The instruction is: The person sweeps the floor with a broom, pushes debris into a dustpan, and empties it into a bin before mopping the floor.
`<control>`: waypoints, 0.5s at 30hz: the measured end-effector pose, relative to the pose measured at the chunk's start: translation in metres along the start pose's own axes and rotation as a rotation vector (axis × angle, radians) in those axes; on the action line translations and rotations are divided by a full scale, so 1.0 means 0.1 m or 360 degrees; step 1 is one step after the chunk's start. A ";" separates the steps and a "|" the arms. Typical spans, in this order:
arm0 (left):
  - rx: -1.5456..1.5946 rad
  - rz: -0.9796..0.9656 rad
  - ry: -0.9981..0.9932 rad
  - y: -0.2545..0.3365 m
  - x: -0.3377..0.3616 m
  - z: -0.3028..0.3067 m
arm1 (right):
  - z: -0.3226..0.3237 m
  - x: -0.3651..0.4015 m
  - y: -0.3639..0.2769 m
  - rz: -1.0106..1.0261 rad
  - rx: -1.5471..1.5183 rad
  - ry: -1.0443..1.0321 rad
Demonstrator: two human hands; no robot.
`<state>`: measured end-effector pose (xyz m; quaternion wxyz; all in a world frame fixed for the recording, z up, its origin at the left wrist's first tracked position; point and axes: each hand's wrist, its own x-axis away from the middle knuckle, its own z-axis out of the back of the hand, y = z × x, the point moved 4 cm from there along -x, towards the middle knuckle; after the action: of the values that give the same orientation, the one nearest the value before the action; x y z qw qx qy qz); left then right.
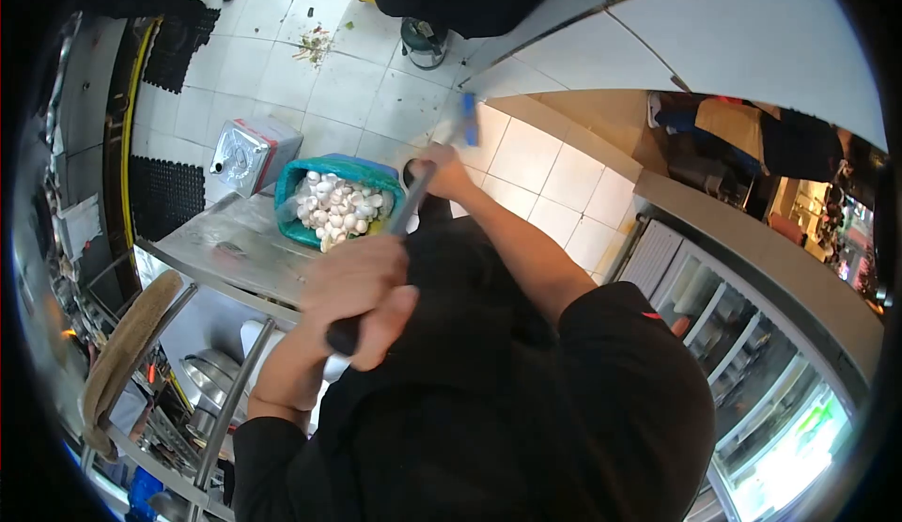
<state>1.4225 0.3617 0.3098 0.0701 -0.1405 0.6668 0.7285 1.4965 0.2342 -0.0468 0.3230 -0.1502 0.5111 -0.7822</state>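
Above the tiled floor (pixel 357 99), left hand (pixel 362 296) and right hand (pixel 442 170) clench a pole (pixel 413 204) angled away, blue end farthest.

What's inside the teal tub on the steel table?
White rounded pieces, likely mushrooms, heaped in the teal tub. Lower layers and the bottom are covered; the rod in the left hand crosses its right rim.

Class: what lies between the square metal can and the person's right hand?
In the head view, a teal tub of white mushrooms on the steel table lies between the metal can and the right hand.
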 end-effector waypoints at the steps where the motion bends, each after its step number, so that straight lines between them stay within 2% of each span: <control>1: 0.0002 0.0016 0.0015 0.04 -0.02 0.08 | -0.17 -0.26 -0.12 0.0021 0.0197 -0.0194; 2: -0.0046 0.0017 0.0025 0.13 0.00 0.16 | -0.21 -0.26 -0.30 -0.0003 0.0182 -0.0221; 4: -0.0140 -0.0029 -0.0036 0.30 -0.11 0.28 | -0.24 -0.62 -0.52 -0.0024 -0.0261 -0.0274; 5: -0.0042 0.0000 -0.0062 0.37 -0.14 0.35 | -0.26 -0.61 -0.49 -0.0047 -0.0269 -0.0455; 9: 0.0242 0.0112 0.0065 0.19 -0.07 0.52 | -0.08 -0.15 -0.51 -0.0144 -0.0130 -0.0516; 10: 0.0231 0.0121 0.0087 0.06 -0.06 0.55 | -0.05 -0.05 -0.48 -0.0191 -0.0049 -0.0359; 11: 0.0240 0.0020 -0.0097 -0.07 -0.07 0.52 | -0.05 0.01 -0.43 -0.0244 0.0034 -0.0196; 12: 0.0250 -0.0085 -0.0286 -0.12 -0.07 0.50 | -0.18 -0.04 -0.40 -0.0241 0.0029 -0.0208; 15: 0.0197 -0.0060 -0.0294 -0.05 -0.22 0.87 | -0.67 -0.53 -0.52 -0.0041 -0.0187 0.0178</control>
<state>1.4348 0.4504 0.3181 0.1534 -0.0807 0.6984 0.6944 1.4797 0.3308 -0.0238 0.2744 -0.1315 0.5715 -0.7621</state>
